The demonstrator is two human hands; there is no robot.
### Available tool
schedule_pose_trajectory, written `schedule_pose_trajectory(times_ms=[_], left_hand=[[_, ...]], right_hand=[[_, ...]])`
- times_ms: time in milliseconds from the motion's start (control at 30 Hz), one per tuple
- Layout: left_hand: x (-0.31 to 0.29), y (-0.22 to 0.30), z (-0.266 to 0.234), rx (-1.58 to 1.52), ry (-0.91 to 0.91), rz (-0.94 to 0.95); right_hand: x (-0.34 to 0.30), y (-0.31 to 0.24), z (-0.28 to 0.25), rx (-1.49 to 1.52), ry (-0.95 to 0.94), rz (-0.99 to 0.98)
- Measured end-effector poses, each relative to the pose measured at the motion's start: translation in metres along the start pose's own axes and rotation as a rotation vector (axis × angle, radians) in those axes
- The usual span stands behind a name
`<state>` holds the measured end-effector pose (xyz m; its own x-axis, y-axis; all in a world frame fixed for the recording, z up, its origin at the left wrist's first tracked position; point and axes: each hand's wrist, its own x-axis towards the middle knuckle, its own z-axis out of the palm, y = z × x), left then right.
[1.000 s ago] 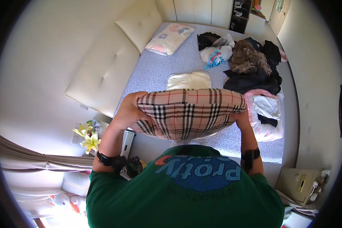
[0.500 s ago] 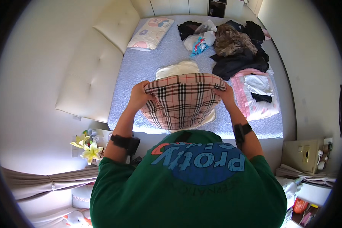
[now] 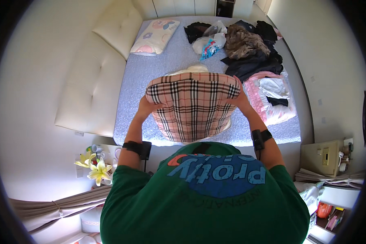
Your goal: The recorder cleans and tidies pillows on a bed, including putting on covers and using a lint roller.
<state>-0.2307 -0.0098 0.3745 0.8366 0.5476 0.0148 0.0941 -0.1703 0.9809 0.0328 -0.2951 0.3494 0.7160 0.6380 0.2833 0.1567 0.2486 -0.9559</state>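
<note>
In front of me I hold up a beige, black, white and red plaid pillowcase (image 3: 193, 106) above the bed. Its upper edge is spread wide with rounded corners. My left hand (image 3: 147, 106) grips the left side, thumb on the front face and the other fingers mostly behind the cloth. On the opposite side my right hand (image 3: 240, 99) grips it the same way, fingers partly hidden. A cream-white pillow (image 3: 195, 68) lies flat on the bed beneath, largely covered by the plaid cloth. Whether anything fills the pillowcase I cannot tell.
The bed (image 3: 138, 81) has a blue-grey cover and a padded headboard (image 3: 89, 85) at the left. A patterned pillow (image 3: 156, 37) lies at the far left. Dark clothes (image 3: 252, 61), plastic bags (image 3: 210, 42) and a folded pink quilt (image 3: 258, 99) lie at the right. Lilies (image 3: 98, 171) stand near left.
The pillowcase's upper edge has been pulled straighter and its face flatter. My left hand has slid lower along its side. The view has shifted slightly.
</note>
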Motion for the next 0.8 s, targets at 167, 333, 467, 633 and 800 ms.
schedule_pose_trajectory(times_ms=[167,333,467,633,800], left_hand=[[0.028,0.017,0.05,0.311,0.282,0.151],[0.068,0.065,0.083,0.281,0.632,0.305],[0.076,0.067,0.116,0.251,0.731,0.417],[0.062,0.087,0.142,0.21,0.609,0.462],[0.063,0.056,0.152,-0.07,0.401,0.332]], right_hand=[[0.027,0.006,0.041,-0.666,0.208,0.075],[0.075,-0.038,0.103,-0.685,0.382,-0.017],[0.067,-0.059,0.122,-0.543,0.237,-0.036],[0.052,-0.061,0.134,-0.292,0.22,-0.148],[0.043,-0.029,0.136,-0.575,0.216,-0.146]])
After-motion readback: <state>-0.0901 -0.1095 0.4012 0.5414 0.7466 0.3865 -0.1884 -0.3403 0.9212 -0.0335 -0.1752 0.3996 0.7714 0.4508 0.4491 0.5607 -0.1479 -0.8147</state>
